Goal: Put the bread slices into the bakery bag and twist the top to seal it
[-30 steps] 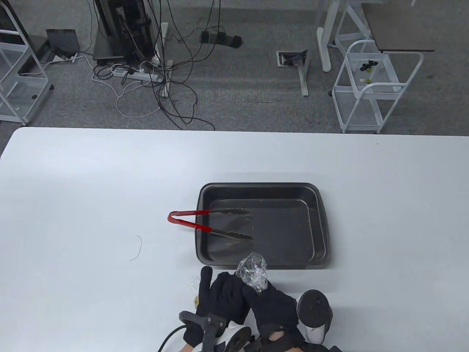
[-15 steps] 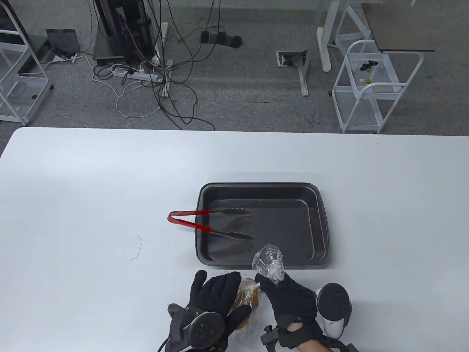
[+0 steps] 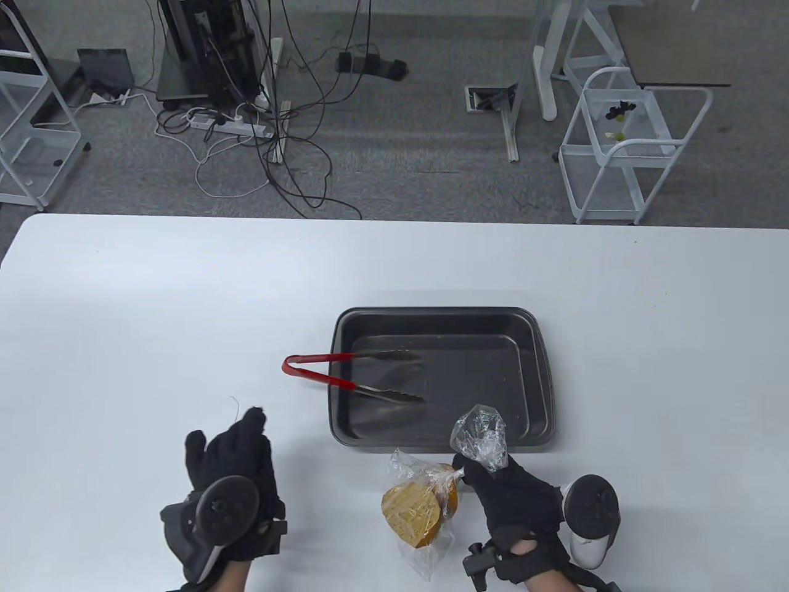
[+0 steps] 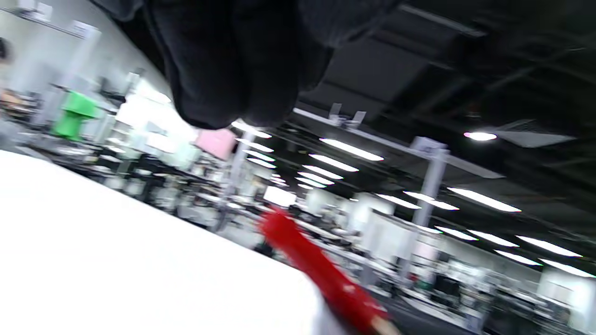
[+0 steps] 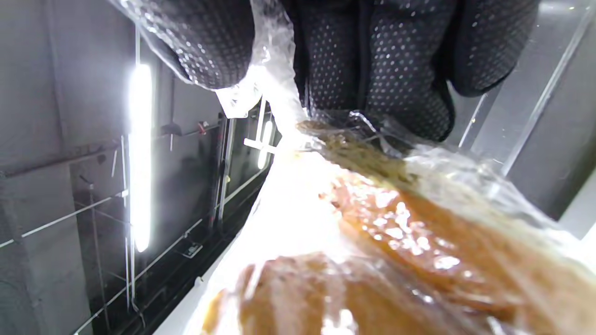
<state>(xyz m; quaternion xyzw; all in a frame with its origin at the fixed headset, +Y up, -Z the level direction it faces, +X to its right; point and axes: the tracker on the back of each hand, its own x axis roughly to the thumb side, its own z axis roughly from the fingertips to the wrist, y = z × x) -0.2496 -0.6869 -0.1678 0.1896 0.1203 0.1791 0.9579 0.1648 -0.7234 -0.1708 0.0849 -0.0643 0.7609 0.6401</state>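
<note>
A clear plastic bakery bag [image 3: 419,515] with brown bread slices [image 3: 412,510] inside lies near the table's front edge. My right hand [image 3: 478,472] grips its gathered neck, and the crumpled bag top [image 3: 479,436] sticks up above my fingers. In the right wrist view my fingers [image 5: 372,60] curl round the plastic just above the bread [image 5: 386,242]. My left hand [image 3: 231,444] is off to the left, apart from the bag, fingers loosely extended and holding nothing. The left wrist view shows only dark fingers [image 4: 233,60] at the top.
A dark baking tray [image 3: 536,376] sits just behind the bag. Red-handled tongs [image 3: 320,369] lie across its left rim, tips inside; their red handle [image 4: 321,270] shows in the left wrist view. A thin thread [image 3: 233,414] lies near my left hand.
My left hand has let go of the bag and swung well to the left. My right hand has shifted right with the twisted bag top, uncovering the bread.
</note>
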